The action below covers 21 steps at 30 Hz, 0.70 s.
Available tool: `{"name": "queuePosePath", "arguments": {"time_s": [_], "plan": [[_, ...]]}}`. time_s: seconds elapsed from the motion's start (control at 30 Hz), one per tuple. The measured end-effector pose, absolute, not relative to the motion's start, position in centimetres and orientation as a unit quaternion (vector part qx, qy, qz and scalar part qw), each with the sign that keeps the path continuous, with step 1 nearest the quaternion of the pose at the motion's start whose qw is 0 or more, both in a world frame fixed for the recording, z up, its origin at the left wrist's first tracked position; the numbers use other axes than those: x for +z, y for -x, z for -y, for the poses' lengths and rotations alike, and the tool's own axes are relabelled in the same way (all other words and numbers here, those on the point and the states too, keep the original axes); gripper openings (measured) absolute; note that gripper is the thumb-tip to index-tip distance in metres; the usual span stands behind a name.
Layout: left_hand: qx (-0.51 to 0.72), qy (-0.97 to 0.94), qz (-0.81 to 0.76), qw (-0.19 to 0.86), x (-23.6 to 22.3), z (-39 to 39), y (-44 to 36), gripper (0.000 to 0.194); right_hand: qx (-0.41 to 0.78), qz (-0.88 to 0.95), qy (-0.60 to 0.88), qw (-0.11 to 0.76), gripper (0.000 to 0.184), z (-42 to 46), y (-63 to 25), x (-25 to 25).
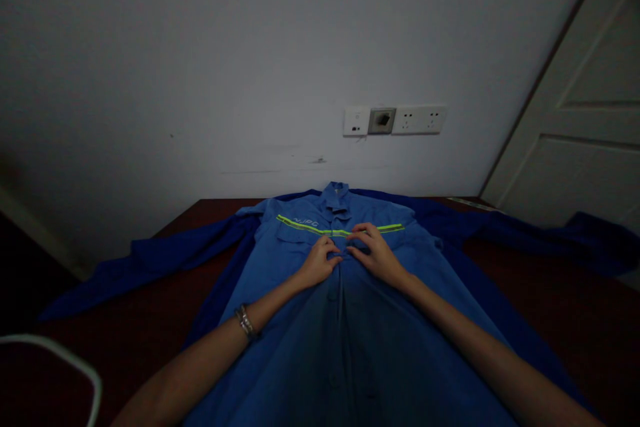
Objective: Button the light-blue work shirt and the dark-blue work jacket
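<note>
A light-blue work shirt lies front up, its collar toward the wall and a yellow-green reflective stripe across the chest. Just below that stripe, my left hand pinches the front placket with bent fingers. My right hand faces it from the other side of the opening, thumb and curled fingertips closed on the cloth. The fingertips of both hands are only a little apart. Buttons show dimly along the placket below. Whatever lies between the fingertips is too small and dark to make out.
A darker blue garment lies under the shirt, sleeves spread both ways. Both rest on a dark red-brown table against a pale wall with sockets. A white cable-like loop is at lower left; a door is at right.
</note>
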<state>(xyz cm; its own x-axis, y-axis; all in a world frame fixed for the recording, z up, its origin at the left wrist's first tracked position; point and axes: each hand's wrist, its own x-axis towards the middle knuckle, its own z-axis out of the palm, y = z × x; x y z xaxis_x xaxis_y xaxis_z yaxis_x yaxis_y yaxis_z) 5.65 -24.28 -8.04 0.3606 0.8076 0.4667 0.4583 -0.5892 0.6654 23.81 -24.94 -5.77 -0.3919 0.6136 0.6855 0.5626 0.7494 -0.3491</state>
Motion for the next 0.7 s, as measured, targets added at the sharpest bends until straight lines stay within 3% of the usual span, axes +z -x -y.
{"name": "queuePosePath", "arguments": {"time_s": [0.1, 0.33, 0.7], "plan": [[0.402, -0.794, -0.400, 0.219, -8.0, 24.3, -5.7, 0.008, 0.030, 0.832, 0.355, 0.426, 0.022, 25.0, -24.0, -4.5], [0.410, -0.794, -0.395, 0.215, -8.0, 24.4, -5.7, 0.009, -0.026, 0.891, 0.353, 0.285, 0.029, 26.3, -22.7, -3.9], [0.411, -0.798, -0.388, 0.208, -8.4, 24.2, -5.7, 0.010, -0.050, 0.900, 0.353, 0.249, 0.027, 26.4, -22.3, -4.0]]}}
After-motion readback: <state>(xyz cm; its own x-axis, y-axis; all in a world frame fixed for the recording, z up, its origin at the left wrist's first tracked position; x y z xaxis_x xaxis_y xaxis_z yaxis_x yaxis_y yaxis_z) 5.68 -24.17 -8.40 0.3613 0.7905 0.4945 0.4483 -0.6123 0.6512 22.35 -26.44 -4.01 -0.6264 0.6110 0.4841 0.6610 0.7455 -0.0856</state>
